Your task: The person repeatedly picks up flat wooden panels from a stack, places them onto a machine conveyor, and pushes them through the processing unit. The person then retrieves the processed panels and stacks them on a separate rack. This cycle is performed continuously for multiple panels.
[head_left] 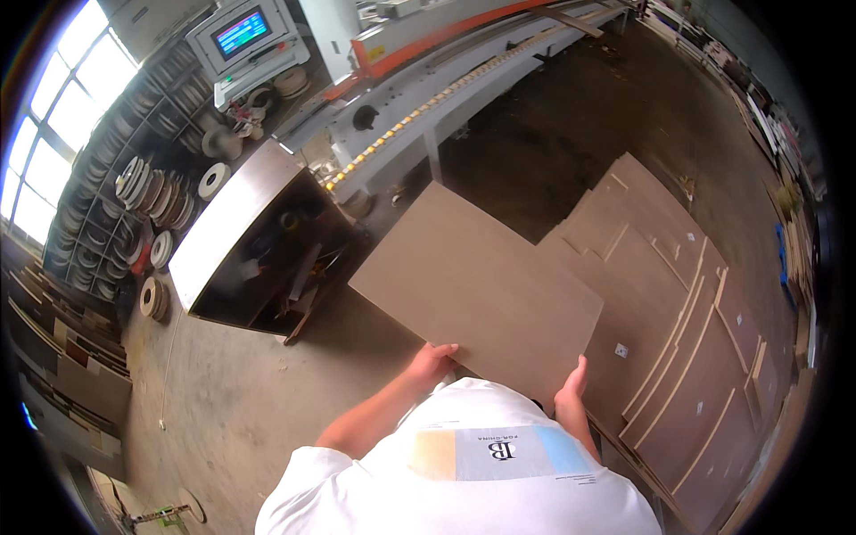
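A flat, rectangular brown board (477,281) is held out in front of my body, tilted in the view. My left hand (434,358) grips its near left edge, with the thumb on top and the fingers hidden underneath. At the near right corner my right hand (572,383) is closed on the board's edge. Just right of the board, stacks of similar brown panels (646,267) lie partly overlapped, some with small white labels (621,350). The held board covers part of these stacks.
An edge-banding type machine (428,98) with a roller track and a control screen (241,34) runs along the back. A white-topped cabinet (236,223) with an open front stands left of the board. Rolls of banding (156,192) fill a rack at left; panels (67,374) lean below it.
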Demonstrator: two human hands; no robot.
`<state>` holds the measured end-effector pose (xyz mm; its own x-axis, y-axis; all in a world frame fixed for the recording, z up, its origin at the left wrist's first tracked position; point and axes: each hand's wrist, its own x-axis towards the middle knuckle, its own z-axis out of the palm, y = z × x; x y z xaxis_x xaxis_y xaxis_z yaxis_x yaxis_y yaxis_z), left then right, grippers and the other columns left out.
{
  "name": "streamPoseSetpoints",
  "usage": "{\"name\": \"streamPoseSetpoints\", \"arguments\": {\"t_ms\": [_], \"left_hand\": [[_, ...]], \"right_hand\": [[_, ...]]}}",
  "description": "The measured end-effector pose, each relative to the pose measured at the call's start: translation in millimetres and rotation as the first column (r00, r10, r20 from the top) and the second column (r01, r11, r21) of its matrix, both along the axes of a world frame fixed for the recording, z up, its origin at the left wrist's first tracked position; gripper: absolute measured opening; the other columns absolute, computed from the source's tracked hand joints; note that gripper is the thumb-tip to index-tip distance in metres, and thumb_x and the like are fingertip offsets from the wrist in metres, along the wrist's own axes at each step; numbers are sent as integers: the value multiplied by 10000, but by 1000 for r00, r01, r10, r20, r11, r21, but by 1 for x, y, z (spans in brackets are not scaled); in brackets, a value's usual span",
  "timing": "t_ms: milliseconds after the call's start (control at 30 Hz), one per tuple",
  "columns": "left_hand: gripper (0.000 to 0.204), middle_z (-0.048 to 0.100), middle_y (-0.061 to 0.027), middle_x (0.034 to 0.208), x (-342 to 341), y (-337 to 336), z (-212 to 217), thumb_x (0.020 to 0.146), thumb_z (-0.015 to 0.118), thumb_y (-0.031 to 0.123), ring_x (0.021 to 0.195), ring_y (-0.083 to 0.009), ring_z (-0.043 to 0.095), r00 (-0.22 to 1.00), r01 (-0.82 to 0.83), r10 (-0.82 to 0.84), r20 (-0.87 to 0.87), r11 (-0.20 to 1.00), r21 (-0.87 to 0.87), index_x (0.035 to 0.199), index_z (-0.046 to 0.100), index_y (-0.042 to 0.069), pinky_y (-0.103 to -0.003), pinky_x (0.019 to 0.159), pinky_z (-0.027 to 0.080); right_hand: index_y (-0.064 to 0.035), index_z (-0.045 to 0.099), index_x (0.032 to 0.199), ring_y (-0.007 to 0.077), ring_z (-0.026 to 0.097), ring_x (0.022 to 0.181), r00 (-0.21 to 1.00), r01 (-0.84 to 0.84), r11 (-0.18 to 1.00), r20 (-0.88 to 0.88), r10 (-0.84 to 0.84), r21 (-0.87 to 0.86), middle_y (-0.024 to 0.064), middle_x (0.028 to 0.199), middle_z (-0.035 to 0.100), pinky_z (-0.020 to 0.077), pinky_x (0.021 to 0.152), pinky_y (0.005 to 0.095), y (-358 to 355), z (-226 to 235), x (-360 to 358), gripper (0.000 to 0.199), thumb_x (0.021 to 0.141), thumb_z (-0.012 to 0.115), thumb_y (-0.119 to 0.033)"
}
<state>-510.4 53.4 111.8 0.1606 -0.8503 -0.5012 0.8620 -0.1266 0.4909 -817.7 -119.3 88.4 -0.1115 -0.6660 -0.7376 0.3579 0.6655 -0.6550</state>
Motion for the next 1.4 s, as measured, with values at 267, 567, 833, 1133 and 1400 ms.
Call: {"name": "streamPoseSetpoints", "arguments": {"t_ms": [267, 567, 833, 1133, 1400], "left_hand": [[366, 615, -95, 1270, 118, -25, -8, 1004, 607, 119, 1180, -229, 606, 994, -73, 60, 88, 983, 166, 1347, 501, 46, -403, 991, 504], [211, 611, -36, 1030, 276, -127, -38, 963, 663, 96, 931, -160, 610, 900, -435, 389, 195, 822, 367, 1133, 537, 94, -355, 838, 531], [131, 552, -25, 889, 403, -178, -91, 992, 637, 155, 804, -162, 570, 841, -508, 432, 325, 837, 203, 1069, 549, 98, -369, 764, 541], [371, 587, -80, 952, 431, -196, -56, 1067, 492, 423, 783, -202, 597, 892, -365, 148, 426, 792, 489, 1190, 572, 81, -367, 680, 558], [485, 596, -105, 986, 496, -199, -59, 1054, 452, 522, 748, -226, 596, 863, -438, 234, 449, 789, 431, 1221, 535, 75, -408, 620, 523]], "right_hand": [[0, 582, 1342, 297, 610, 1196, 994, -75, 997, -78, 73, -21, 118, 1338, 612, 508, 991, 465, -56, 1, 142, 660, 922, 603, -507], [30, 662, 1227, 272, 668, 1085, 990, -137, 989, -51, 134, -51, 114, 1204, 685, 545, 916, 429, -180, -49, 330, 608, 919, 603, -491], [25, 554, 1332, 297, 625, 1146, 968, -252, 965, -7, 252, -74, 163, 1303, 610, 527, 953, 446, -206, -77, 483, 622, 914, 632, -429], [-130, 556, 1155, 179, 636, 1065, 366, -923, 362, -6, 930, -132, 42, 1174, 649, 506, 881, 385, -206, -52, 580, 348, 986, 631, -425], [-54, 543, 1338, 187, 664, 993, 212, -974, 199, -133, 968, -107, 109, 1170, 692, 524, 844, 334, -234, -26, 610, 480, 1023, 605, -412]]}}
